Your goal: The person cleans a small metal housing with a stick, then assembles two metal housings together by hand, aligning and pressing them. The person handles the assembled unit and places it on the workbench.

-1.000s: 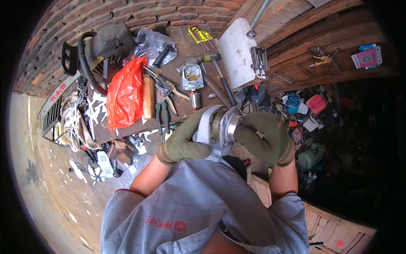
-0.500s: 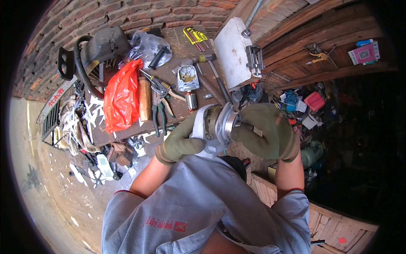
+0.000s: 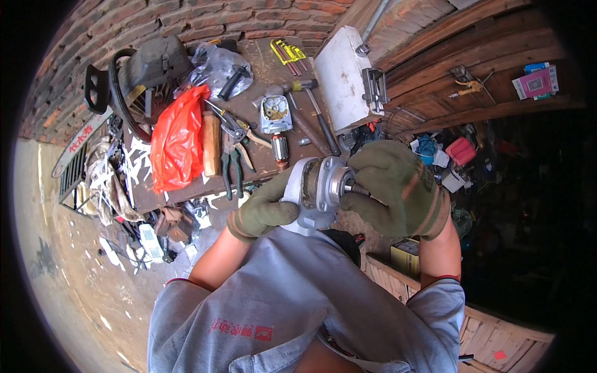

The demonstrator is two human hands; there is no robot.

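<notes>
Both my hands wear green knitted gloves. My left hand (image 3: 267, 208) is wrapped round a silver metal gear housing (image 3: 306, 211), its thumb lying on the near side. From the housing's right end sticks a round collar with a dark threaded spindle (image 3: 356, 188). My right hand (image 3: 395, 189) closes on this spindle, thumb below and fingers above; the tips are partly hidden. On the bench just beyond lie a motor armature (image 3: 280, 151) and an open metal casing (image 3: 275, 114) with grease inside.
The brown workbench (image 3: 255, 50) carries a chainsaw (image 3: 152, 65), a red plastic bag (image 3: 181, 140), a wooden block (image 3: 212, 144), pliers (image 3: 232, 165), a hammer (image 3: 301, 85) and yellow-held hex keys (image 3: 290, 55). A white box (image 3: 341, 78) stands at the right. Clutter covers the floor below.
My right hand has shifted slightly right and up along the spindle, so more of its thread shows. The housing stays in my left hand, nearly unmoved.
</notes>
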